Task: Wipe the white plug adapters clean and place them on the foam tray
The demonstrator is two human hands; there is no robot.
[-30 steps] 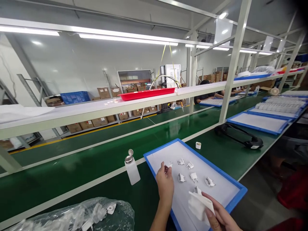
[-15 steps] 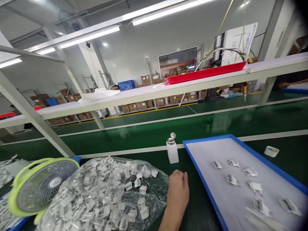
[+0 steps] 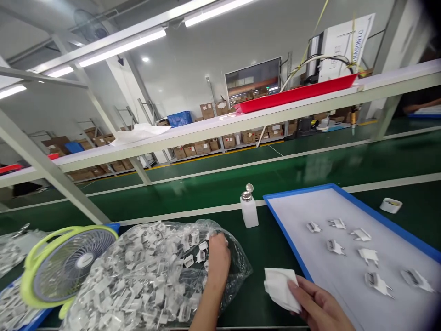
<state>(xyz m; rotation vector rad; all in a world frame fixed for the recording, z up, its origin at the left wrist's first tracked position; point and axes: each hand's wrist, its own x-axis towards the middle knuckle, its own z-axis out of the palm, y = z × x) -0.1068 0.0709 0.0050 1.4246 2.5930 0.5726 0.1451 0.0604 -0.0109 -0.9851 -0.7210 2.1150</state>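
Since half a second ago, the left hand [image 3: 217,257] has been moved from the bare green counter [image 3: 268,243] into the mouth of the clear plastic bag [image 3: 151,276], where its fingers are now buried among the small white plug parts [image 3: 144,271]; a fresh part appears to be reached for. Whether that grip is already closed on a part cannot be told, since the fingertips are hidden by the heap and the crinkled film. The right hand [image 3: 319,308], out of sight half a second ago, is now seen at the lower edge, its grip closed on a folded white cloth [image 3: 280,286] held just beside the near corner of the blue-rimmed tray [image 3: 292,243]. Seven plug parts [image 3: 336,247] are laid out on the tray, well apart from one another, as before. A small white pump bottle [image 3: 248,207] stands between bag and tray. A green desk fan [image 3: 65,266] lies beside the bag, partly cut off by the bag's bulge. The small white cup [image 3: 391,205] beyond the tray is too small for its contents to be made out.
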